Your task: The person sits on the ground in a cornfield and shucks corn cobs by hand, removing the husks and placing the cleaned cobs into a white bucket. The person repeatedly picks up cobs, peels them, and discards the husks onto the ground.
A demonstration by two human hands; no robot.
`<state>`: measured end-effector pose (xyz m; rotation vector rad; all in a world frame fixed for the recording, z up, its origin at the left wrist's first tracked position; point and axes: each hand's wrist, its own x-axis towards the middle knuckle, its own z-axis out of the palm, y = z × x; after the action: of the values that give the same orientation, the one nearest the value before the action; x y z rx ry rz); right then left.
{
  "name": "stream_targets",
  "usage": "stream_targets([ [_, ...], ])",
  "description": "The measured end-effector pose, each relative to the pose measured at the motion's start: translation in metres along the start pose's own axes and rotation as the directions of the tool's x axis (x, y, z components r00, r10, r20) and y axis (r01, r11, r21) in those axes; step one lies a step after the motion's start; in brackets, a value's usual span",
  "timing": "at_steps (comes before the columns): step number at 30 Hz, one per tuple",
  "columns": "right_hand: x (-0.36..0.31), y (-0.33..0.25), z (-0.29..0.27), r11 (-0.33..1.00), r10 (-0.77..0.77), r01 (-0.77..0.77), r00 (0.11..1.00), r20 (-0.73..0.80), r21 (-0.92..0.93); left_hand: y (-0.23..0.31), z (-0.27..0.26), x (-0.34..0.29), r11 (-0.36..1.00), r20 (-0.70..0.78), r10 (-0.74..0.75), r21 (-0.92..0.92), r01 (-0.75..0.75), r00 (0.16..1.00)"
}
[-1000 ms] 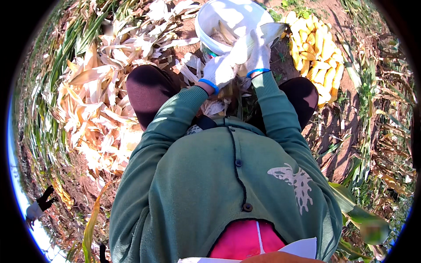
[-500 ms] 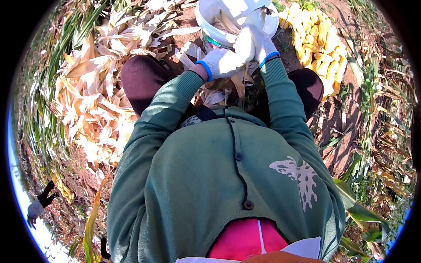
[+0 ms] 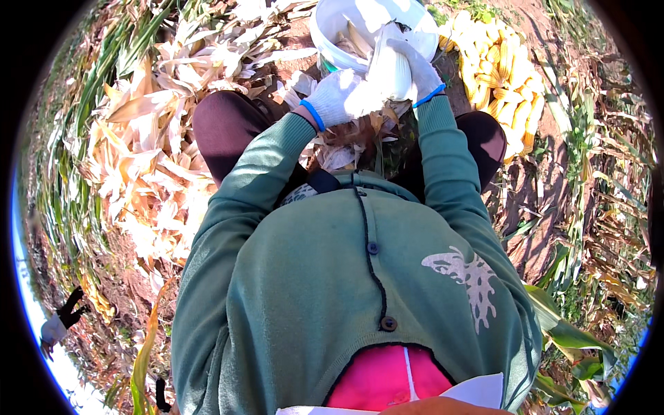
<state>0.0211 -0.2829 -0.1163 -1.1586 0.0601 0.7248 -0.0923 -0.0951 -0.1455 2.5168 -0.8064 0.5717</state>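
An ear of corn in pale husk (image 3: 393,75) is between my two gloved hands, its wide end toward me and its tip over a white bucket (image 3: 324,43). My right hand (image 3: 419,70) grips the ear along its right side. At its left, my left hand (image 3: 337,99) is closed against the husk; glare hides the fingertips and just what they pinch. Both gloves are white with blue cuffs. Inside the bucket lie some dry husk pieces (image 3: 354,40).
Husked yellow cobs (image 3: 508,62) form a pile right of the bucket. A broad heap of dry husks (image 3: 149,145) spreads at my left. My bent knees flank the work. Dry stalks (image 3: 612,173) cover the ground at far right, and another person (image 3: 59,321) shows at far left.
The ear now shows more of its pale side and wide end. My left hand has shifted slightly left, and my right hand has turned lower along the ear's right side.
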Motion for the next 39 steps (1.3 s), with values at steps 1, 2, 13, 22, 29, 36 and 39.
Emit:
stream_targets([
  [1, -0.001, -0.004, -0.004, 0.999, -0.039, 0.04, 0.999, -0.026, 0.031, 0.0, -0.009, 0.002, 0.997, 0.006, -0.034, 0.063, 0.033, 0.999],
  [2, -0.004, -0.008, -0.009, 0.995, -0.077, 0.08, 0.996, -0.045, 0.064, 0.0, -0.016, 0.007, 0.946, 0.148, -0.323, 0.057, 0.318, 0.935],
  [13, -0.027, -0.003, 0.039, 0.922, 0.036, -0.026, 0.999, -0.018, 0.386, -0.046, -0.072, 0.035, 0.941, 0.028, -0.202, 0.283, 0.186, 0.979],
  [22, -0.029, 0.009, -0.004, 0.919, 0.159, -0.232, 0.958, 0.237, 0.32, -0.121, -0.254, 0.013, 0.455, -0.084, -0.794, 0.573, 0.681, 0.602],
  [29, -0.03, -0.003, 0.0, 0.973, 0.102, -0.104, 0.995, 0.017, 0.208, -0.213, -0.408, -0.242, -0.407, -0.466, -0.867, 0.457, 0.791, -0.177],
  [36, -0.022, 0.012, 0.004, 0.959, 0.152, -0.157, 0.988, 0.039, 0.235, -0.136, -0.48, -0.386, -0.689, -0.647, -0.695, 0.474, 0.548, -0.314],
  [39, -0.009, 0.019, -0.019, 0.946, 0.173, -0.191, 0.981, 0.09, 0.263, -0.133, -0.466, -0.335, -0.553, -0.664, -0.734, 0.462, 0.694, -0.143],
])
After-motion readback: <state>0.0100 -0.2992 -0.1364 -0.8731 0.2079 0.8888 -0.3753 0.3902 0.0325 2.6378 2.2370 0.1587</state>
